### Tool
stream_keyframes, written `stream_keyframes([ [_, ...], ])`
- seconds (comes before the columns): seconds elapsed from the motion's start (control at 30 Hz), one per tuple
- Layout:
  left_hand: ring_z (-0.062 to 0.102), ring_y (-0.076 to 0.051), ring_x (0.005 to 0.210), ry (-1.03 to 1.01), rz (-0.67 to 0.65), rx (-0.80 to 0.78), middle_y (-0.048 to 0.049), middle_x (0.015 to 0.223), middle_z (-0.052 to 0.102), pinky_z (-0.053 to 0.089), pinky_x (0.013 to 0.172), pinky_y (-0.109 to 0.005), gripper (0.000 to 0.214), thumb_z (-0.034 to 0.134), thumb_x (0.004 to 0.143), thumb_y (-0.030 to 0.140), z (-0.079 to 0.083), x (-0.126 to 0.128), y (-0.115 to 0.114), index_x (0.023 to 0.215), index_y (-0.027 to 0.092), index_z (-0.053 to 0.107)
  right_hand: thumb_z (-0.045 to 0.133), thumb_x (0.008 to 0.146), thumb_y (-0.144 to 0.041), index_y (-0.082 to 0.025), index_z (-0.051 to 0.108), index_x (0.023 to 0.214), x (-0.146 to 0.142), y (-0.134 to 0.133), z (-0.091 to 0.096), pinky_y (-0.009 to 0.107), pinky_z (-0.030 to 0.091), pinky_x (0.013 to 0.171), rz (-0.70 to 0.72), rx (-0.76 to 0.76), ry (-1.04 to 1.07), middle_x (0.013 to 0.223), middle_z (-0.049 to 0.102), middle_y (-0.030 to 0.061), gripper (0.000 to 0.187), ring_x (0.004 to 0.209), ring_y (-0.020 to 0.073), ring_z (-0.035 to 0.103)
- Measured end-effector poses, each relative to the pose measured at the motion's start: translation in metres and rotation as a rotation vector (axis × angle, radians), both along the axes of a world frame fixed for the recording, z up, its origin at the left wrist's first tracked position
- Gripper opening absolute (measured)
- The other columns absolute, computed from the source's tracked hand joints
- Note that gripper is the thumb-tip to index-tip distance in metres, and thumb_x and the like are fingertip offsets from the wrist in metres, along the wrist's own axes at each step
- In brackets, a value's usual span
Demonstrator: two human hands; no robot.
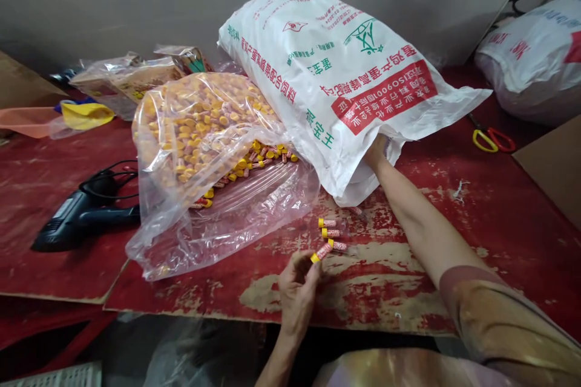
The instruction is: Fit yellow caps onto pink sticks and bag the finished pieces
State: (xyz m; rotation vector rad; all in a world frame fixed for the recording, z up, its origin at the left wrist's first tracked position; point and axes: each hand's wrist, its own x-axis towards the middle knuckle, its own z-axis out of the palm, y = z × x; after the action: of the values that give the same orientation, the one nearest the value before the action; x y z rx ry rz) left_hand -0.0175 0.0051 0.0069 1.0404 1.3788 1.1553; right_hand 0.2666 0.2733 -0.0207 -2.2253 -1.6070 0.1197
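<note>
My left hand (297, 284) is closed, thumb and fingers pinching a small yellow-capped tube (323, 251) with red-and-white speckled contents. Three similar tubes (330, 233) lie on the table just beyond it, their clear ends pointing right. My right hand is inside the mouth of a big white woven sack (318, 60) with red and green print; only the forearm (408, 205) and wrist show, and the fingers are hidden. Left of the sack rests a large clear plastic bag (204, 127) full of yellow-capped tubes, its open mouth facing me.
A black heat gun-like tool (86, 211) lies at the left on the worn red table (490, 242). Scissors with yellow and red handles (494, 140) are at the right, near another white sack (535, 60) and a cardboard box (554, 163). Packaged goods (136, 75) stand at the back left.
</note>
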Motion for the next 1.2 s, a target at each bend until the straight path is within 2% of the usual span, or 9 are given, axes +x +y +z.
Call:
stream_keyframes([
  [0.2, 0.057, -0.012, 0.057, -0.096, -0.046, -0.145, -0.0009, 0.069, 0.062, 0.047, 0.051, -0.022, 0.032, 0.073, 0.068, 0.040, -0.014, 0.004, -0.024, 0.087, 0.015, 0.065, 0.055, 0.080, -0.023, 0.000, 0.057, 0.116, 0.002, -0.024, 0.019, 0.054, 0.039, 0.085, -0.007, -0.086, 0.003, 0.119, 0.051, 0.0308, 0.043, 0.108, 0.0424, 0.051],
  [0.33, 0.058, -0.012, 0.059, -0.212, -0.018, -0.188, -0.0002, 0.070, 0.062, 0.048, 0.054, -0.022, 0.033, 0.075, 0.066, 0.038, -0.014, 0.004, -0.023, 0.088, 0.016, 0.063, 0.057, 0.078, -0.028, -0.010, 0.064, 0.105, -0.001, -0.060, 0.026, 0.045, 0.042, 0.084, 0.054, -0.051, 0.033, 0.108, 0.061, 0.0186, 0.033, 0.102, 0.0333, 0.055],
  [0.4, 0.058, -0.012, 0.060, -0.264, -0.017, -0.186, 0.0004, 0.070, 0.062, 0.048, 0.056, -0.021, 0.032, 0.075, 0.067, 0.037, -0.013, 0.004, -0.020, 0.088, 0.016, 0.064, 0.059, 0.075, -0.035, -0.014, 0.064, 0.097, -0.002, -0.091, 0.029, 0.038, 0.044, 0.079, 0.118, 0.045, 0.224, 0.095, 0.064, 0.0097, 0.030, 0.091, 0.0250, 0.057],
  [0.5, 0.058, -0.010, 0.062, -0.331, -0.033, -0.163, 0.0004, 0.074, 0.064, 0.048, 0.060, -0.021, 0.028, 0.075, 0.068, 0.033, -0.010, 0.010, -0.017, 0.089, 0.017, 0.065, 0.060, 0.073, -0.038, -0.016, 0.061, 0.090, -0.007, -0.154, 0.031, 0.029, 0.046, 0.069, 0.227, 0.205, 0.747, 0.082, 0.063, 0.0029, 0.028, 0.072, 0.0153, 0.056],
  [0.6, 0.058, -0.009, 0.062, -0.399, -0.061, -0.164, 0.0000, 0.079, 0.065, 0.049, 0.062, -0.022, 0.028, 0.075, 0.068, 0.031, -0.005, 0.024, -0.017, 0.090, 0.017, 0.066, 0.064, 0.072, -0.035, -0.018, 0.055, 0.092, -0.021, -0.220, 0.032, 0.029, 0.048, 0.066, 0.309, 0.129, 1.142, 0.084, 0.065, 0.0023, 0.028, 0.067, 0.0138, 0.059],
  [0.67, 0.058, -0.009, 0.063, -0.428, -0.091, -0.185, -0.0005, 0.083, 0.065, 0.049, 0.062, -0.022, 0.030, 0.076, 0.066, 0.031, -0.002, 0.035, -0.019, 0.091, 0.017, 0.066, 0.068, 0.070, -0.034, -0.020, 0.052, 0.095, -0.033, -0.255, 0.034, 0.030, 0.051, 0.068, 0.325, 0.034, 1.245, 0.089, 0.067, 0.0035, 0.033, 0.071, 0.0157, 0.063],
  [0.87, 0.060, -0.010, 0.069, -0.436, -0.017, -0.148, -0.0010, 0.084, 0.064, 0.050, 0.065, -0.022, 0.032, 0.077, 0.065, 0.030, -0.001, 0.048, -0.031, 0.090, 0.016, 0.062, 0.069, 0.072, -0.036, -0.019, 0.057, 0.089, -0.059, -0.305, 0.035, 0.028, 0.051, 0.066, 0.368, -0.108, 1.173, 0.089, 0.067, 0.0039, 0.027, 0.073, 0.0156, 0.063],
  [1.0, 0.060, -0.010, 0.070, -0.400, 0.057, -0.083, 0.0001, 0.078, 0.064, 0.049, 0.071, -0.023, 0.024, 0.076, 0.067, 0.030, -0.005, 0.048, -0.040, 0.079, 0.015, 0.062, 0.065, 0.077, -0.033, -0.019, 0.057, 0.091, -0.073, -0.313, 0.036, 0.027, 0.050, 0.070, 0.424, -0.071, 1.068, 0.095, 0.065, 0.0042, 0.022, 0.080, 0.0157, 0.062],
  [1.2, 0.062, -0.020, 0.104, -0.181, -0.060, -0.026, -0.0067, 0.107, 0.069, 0.045, 0.096, -0.033, 0.026, 0.061, 0.081, 0.032, -0.002, 0.045, -0.051, 0.102, 0.019, 0.069, 0.053, 0.086, -0.028, -0.020, 0.059, 0.100, -0.090, -0.314, 0.038, 0.031, 0.050, 0.078, 0.580, 0.016, 0.723, 0.097, 0.064, 0.0057, 0.018, 0.089, 0.0179, 0.061],
])
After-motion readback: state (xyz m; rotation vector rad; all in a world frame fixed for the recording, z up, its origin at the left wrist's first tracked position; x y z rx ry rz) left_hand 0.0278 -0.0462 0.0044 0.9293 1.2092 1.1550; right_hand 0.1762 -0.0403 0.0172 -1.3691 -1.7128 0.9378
